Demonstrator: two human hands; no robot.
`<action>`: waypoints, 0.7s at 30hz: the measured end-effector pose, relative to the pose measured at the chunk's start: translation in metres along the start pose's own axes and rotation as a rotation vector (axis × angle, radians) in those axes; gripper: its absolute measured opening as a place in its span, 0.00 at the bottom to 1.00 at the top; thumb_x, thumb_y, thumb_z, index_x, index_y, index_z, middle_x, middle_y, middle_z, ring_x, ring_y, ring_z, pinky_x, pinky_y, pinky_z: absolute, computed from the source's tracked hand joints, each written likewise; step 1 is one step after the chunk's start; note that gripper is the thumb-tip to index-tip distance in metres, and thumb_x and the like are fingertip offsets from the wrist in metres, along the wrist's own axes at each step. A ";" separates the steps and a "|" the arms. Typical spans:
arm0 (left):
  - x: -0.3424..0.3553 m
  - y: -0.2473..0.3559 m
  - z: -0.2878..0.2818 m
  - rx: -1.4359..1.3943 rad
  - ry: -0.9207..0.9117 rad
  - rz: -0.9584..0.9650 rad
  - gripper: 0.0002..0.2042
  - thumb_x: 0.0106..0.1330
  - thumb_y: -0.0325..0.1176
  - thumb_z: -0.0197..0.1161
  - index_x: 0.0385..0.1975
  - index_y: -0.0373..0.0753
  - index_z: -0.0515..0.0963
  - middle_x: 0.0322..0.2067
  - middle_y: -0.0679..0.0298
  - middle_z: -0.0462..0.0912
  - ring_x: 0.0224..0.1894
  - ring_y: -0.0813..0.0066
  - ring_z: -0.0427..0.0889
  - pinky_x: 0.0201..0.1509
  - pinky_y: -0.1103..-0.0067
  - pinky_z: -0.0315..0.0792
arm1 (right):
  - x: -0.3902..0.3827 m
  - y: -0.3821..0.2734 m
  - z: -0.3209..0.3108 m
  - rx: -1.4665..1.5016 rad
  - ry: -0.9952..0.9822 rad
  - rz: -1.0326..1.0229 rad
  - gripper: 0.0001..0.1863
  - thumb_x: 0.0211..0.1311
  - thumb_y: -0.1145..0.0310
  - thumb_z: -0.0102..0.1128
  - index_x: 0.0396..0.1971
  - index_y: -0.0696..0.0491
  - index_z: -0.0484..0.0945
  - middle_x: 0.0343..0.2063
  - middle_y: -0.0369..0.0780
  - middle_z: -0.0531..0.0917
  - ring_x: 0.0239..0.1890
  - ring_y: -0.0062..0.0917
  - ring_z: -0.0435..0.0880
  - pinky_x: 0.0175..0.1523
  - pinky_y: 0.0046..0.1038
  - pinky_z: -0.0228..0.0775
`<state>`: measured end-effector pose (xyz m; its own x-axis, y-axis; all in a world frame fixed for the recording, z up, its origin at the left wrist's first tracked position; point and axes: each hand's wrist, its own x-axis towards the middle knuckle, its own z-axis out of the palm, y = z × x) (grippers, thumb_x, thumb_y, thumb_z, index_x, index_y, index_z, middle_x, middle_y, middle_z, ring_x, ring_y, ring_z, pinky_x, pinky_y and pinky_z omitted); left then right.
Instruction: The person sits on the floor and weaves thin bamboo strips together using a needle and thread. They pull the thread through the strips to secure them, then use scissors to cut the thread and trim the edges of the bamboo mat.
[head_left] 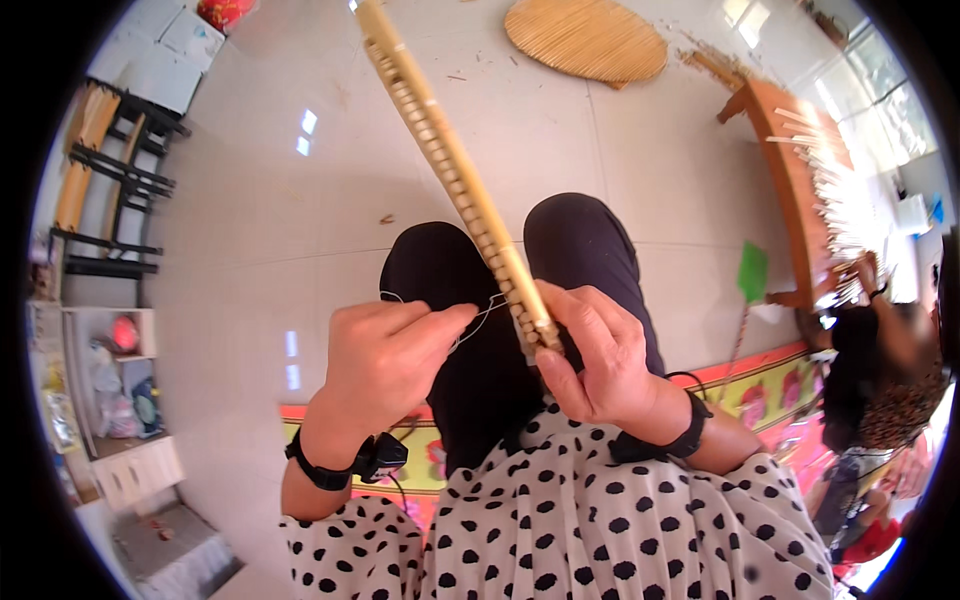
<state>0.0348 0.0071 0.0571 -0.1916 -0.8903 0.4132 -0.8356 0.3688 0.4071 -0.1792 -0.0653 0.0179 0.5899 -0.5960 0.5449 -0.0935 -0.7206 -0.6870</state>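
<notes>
A long pale bamboo piece [445, 155], edged with a row of small beads or short segments, slants upward from my lap toward the far side. My right hand [600, 355] grips its near end, thumb and fingers wrapped round it above my right knee. My left hand [390, 355] is closed in a pinch on a thin white thread [485, 310], which loops over my left thigh and runs to the bamboo piece near its lower end.
A round slatted bamboo mat [585, 40] lies ahead on the tiled floor. At right are a wooden bench [775, 140] with pale sticks, a green swatter [752, 270] and another person [870, 370]. Shelving [115, 390] and stacked frames stand at left; patterned matting is beneath me.
</notes>
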 end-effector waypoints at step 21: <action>-0.036 -0.001 -0.020 0.021 -0.168 -0.248 0.07 0.50 0.22 0.68 0.28 0.38 0.80 0.24 0.60 0.84 0.20 0.68 0.79 0.23 0.78 0.70 | -0.019 0.050 0.029 0.780 -0.128 -0.040 0.23 0.55 0.69 0.69 0.51 0.57 0.79 0.45 0.45 0.77 0.44 0.34 0.80 0.47 0.31 0.75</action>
<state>0.0525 0.0439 0.0584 -0.0609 -0.9849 0.1621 -0.8778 0.1302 0.4609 -0.1721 -0.0800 -0.0410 0.6732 -0.4954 0.5490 0.4907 -0.2562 -0.8328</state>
